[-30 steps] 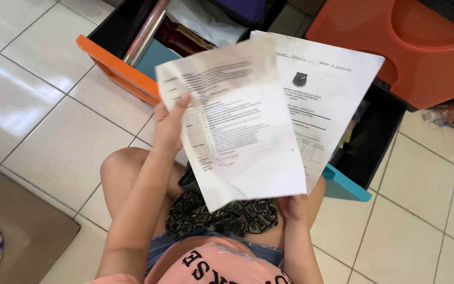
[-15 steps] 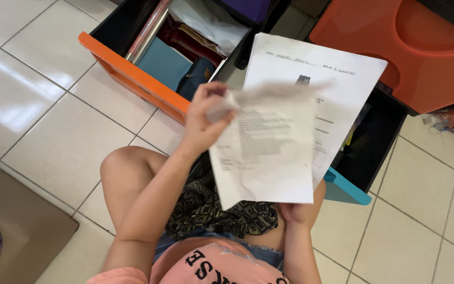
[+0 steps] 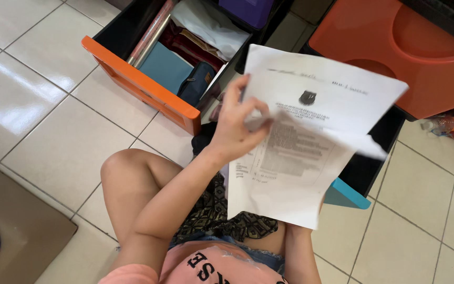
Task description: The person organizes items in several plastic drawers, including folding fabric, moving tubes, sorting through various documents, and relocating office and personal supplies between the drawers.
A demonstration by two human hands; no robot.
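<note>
The front sheet (image 3: 290, 179) no longer stands flat and upright as it did a second ago; its top edge has folded forward and down, blurred with motion, and the left hand (image 3: 237, 129) has climbed from the sheet's left edge to its upper part, fingers pinched on the paper; so the page is being turned over or peeled off the one behind, and the sorting of these papers looks to be mid-page rather than finished; the back sheet (image 3: 332, 92), with its small dark crest near the top, is now far more exposed than before.

The left hand sits right on the front sheet, gripping its curled top, with the back sheet just behind the fingers; both pages hang in the air above the person's lap, in front of the knees; the right hand (image 3: 298, 231) is almost wholly hidden under the lower edge of the papers, and I judge it supports them from below, though I cannot tell how its fingers close.

Behind the papers, on the tiled floor (image 3: 53, 131), lies an open orange-fronted drawer (image 3: 137, 84) full of folders and a pouch; an orange plastic stool (image 3: 384, 47) stands to the right.
</note>
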